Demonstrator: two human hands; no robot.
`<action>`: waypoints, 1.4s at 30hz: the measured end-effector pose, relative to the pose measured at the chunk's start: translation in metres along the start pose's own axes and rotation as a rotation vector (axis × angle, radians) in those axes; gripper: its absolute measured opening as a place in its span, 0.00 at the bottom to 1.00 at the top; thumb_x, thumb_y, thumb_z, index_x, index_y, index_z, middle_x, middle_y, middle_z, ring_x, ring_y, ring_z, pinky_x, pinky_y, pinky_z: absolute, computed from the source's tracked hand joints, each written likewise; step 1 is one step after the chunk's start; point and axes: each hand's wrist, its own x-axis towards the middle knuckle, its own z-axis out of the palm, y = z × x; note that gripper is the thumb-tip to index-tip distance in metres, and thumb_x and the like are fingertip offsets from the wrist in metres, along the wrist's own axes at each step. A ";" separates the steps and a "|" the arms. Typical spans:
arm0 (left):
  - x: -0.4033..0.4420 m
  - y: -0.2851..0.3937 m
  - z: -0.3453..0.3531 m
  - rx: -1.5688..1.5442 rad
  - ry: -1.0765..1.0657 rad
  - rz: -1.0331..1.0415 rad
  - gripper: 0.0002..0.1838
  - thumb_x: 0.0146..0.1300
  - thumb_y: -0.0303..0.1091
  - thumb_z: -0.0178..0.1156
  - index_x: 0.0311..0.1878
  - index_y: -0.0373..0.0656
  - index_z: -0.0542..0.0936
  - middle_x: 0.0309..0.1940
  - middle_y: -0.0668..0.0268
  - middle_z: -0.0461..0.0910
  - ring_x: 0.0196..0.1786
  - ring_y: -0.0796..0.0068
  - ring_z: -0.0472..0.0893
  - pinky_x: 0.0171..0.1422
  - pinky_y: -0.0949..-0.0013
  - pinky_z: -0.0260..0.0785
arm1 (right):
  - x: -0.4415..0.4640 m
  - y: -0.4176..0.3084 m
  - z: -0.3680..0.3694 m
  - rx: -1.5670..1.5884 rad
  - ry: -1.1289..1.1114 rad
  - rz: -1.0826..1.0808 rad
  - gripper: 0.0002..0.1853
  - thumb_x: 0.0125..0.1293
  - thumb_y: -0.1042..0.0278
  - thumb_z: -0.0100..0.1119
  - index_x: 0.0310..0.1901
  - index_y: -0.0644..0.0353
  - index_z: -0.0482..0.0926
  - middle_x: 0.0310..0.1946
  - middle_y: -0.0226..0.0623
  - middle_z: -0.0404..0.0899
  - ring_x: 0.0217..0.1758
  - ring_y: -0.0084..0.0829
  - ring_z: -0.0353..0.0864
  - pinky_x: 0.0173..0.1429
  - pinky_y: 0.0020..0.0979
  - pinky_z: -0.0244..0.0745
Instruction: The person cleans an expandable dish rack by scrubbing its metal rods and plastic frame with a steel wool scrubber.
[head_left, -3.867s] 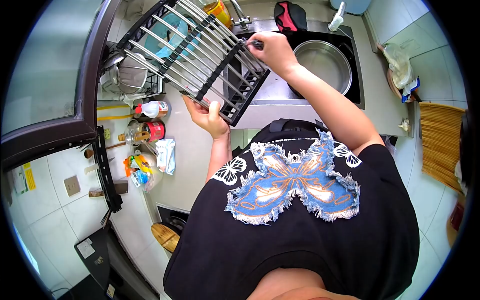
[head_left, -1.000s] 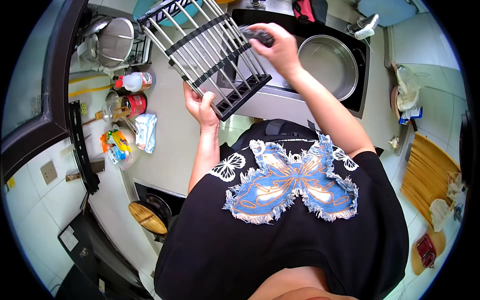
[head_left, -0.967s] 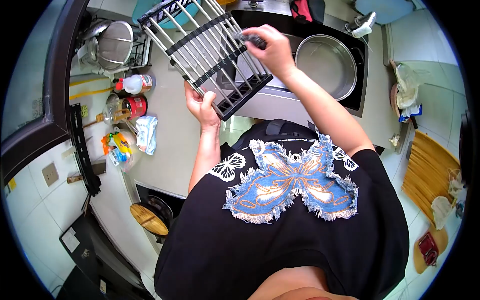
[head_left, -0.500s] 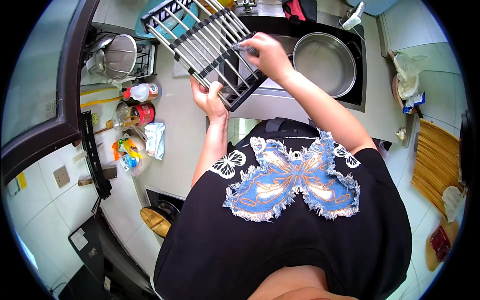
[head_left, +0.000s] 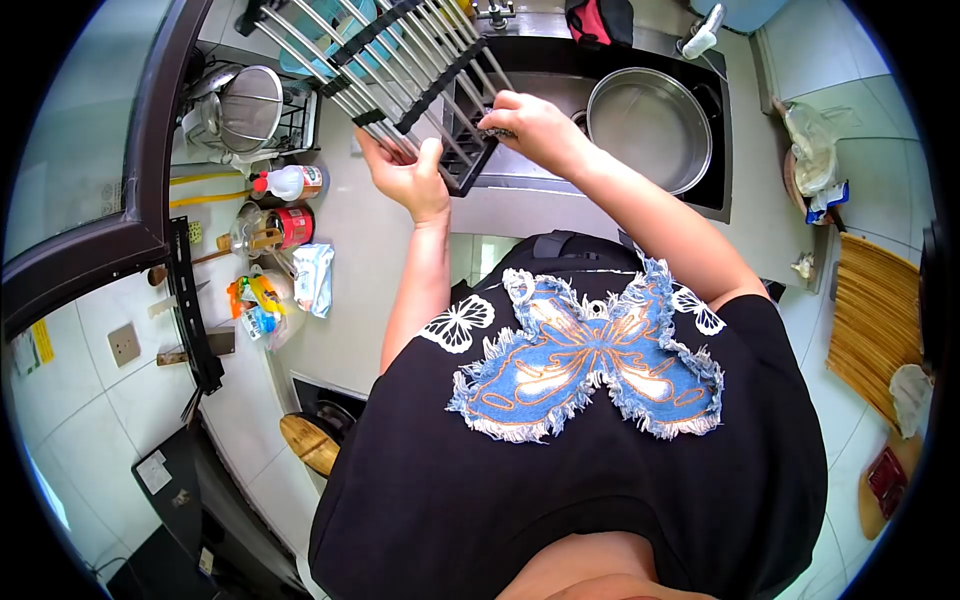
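Note:
A drying rack (head_left: 440,88) of steel bars with black plastic strips is held up at a tilt, partly over the sink. My left hand (head_left: 408,185) is closed around its near lower edge, with the thumb towards the bars. Pinched in my right hand (head_left: 535,130) is a grey steel wool scrubber (head_left: 497,131), mostly hidden by the fingers. It is against or very close to the bars at the rack's right end. A large round steel pan (head_left: 650,130) stands in the black-rimmed sink (head_left: 715,200), right of my right hand.
On the left of the counter (head_left: 355,275) are a red-capped bottle (head_left: 290,183), a red-labelled jar (head_left: 290,227) and a pack of wipes (head_left: 313,280). A blue basin (head_left: 345,40) sits behind the rack. The faucet (head_left: 495,14) is at the sink's back edge.
The rack has shifted up and left and turned slightly, my left hand moving with it. My right hand, with the scrubber, has moved down towards the rack's near right end.

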 end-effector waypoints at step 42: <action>-0.002 -0.005 0.008 0.554 -0.018 0.238 0.58 0.39 0.28 0.73 0.80 0.35 0.62 0.32 0.73 0.65 0.30 0.80 0.64 0.33 0.76 0.59 | -0.010 -0.022 -0.004 -0.267 0.035 -0.197 0.16 0.52 0.72 0.72 0.45 0.55 0.86 0.38 0.35 0.78 0.45 0.41 0.83 0.53 0.38 0.82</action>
